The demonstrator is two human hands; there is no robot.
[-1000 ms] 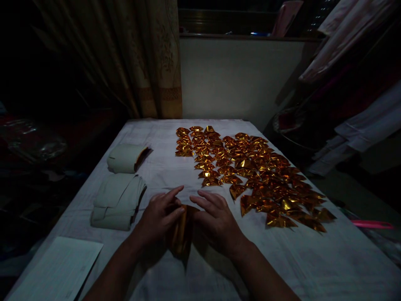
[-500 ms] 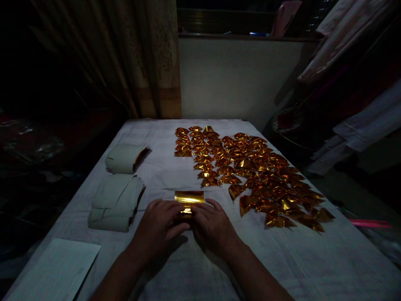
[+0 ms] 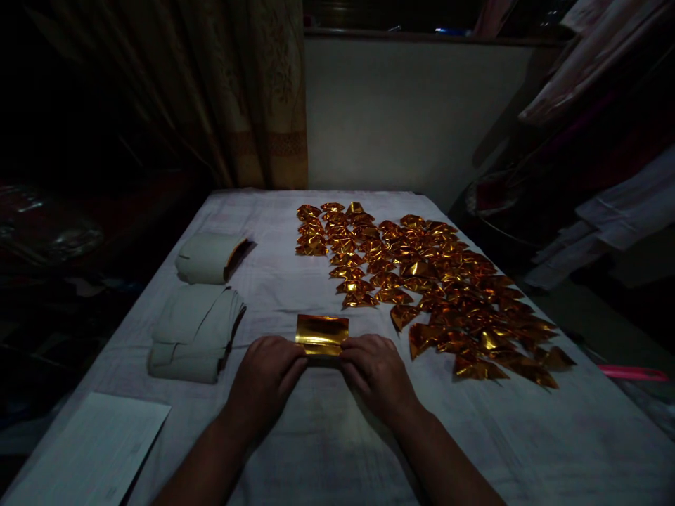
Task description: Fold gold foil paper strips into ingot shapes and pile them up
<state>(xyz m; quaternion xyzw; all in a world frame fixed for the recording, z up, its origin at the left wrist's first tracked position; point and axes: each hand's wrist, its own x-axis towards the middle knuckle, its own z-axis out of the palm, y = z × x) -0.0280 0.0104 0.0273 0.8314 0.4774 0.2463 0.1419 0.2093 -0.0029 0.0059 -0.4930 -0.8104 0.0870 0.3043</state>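
Observation:
A sheet of shiny gold foil paper point(image 3: 323, 329) lies between my hands, with a crease running across it near its front edge. My left hand point(image 3: 268, 372) is closed on its left end, thumb below and fingers on top. Its right end is pinched in the same way by my right hand point(image 3: 377, 372). Beyond and to the right, many folded gold foil pieces point(image 3: 422, 274) with pointed ends sit in rows and a heap on the cloth-covered table point(image 3: 274, 281).
Two stacks of pale-backed paper lie at left, a far curved stack point(image 3: 208, 256) and a nearer fanned stack point(image 3: 190, 330). A flat pale sheet point(image 3: 89, 450) rests at the near left corner. Behind the table are a curtain point(image 3: 264, 91) and a wall point(image 3: 401, 112); clothes point(image 3: 627, 197) hang at right.
My hands have moved apart toward the two ends of the gold paper, showing more of it. The paper looks flatter, with a crease visible. The camera view has tilted slightly down.

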